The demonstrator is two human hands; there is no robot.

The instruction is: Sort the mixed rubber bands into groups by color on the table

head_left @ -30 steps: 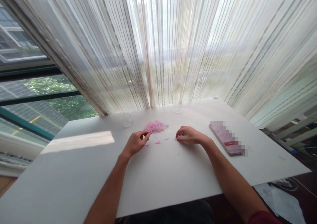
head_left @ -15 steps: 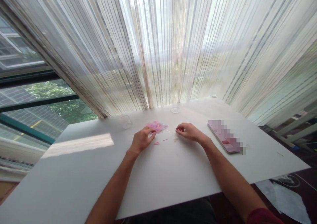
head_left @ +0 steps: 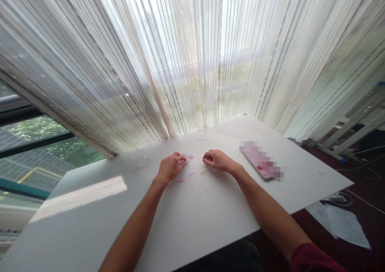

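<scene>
Over the small pile of pink and clear bits (head_left: 189,157), my left hand (head_left: 171,167) is closed, its fingers curled and hiding much of the pile. Anything between its fingertips is too small to make out. To the right, my right hand (head_left: 219,161) rests low at the table with thumb and fingertips pinched together; what they hold, if anything, is hidden. Nearer me lie loose pink pieces (head_left: 180,180), a thin reddish strip (head_left: 191,174) and pale, stick-like pieces (head_left: 203,171).
On the white table (head_left: 192,220) stand a clear round container (head_left: 142,159) at back left and a clear shallow dish or lid (head_left: 201,135) near the curtain (head_left: 192,71). A flat pink case (head_left: 252,157), partly blurred, lies right of my right hand. White papers (head_left: 345,226) lie below the table.
The view has swung right, so everything sits further left. My left hand now covers more of the pink pile. The right hand keeps its pinched shape.
</scene>
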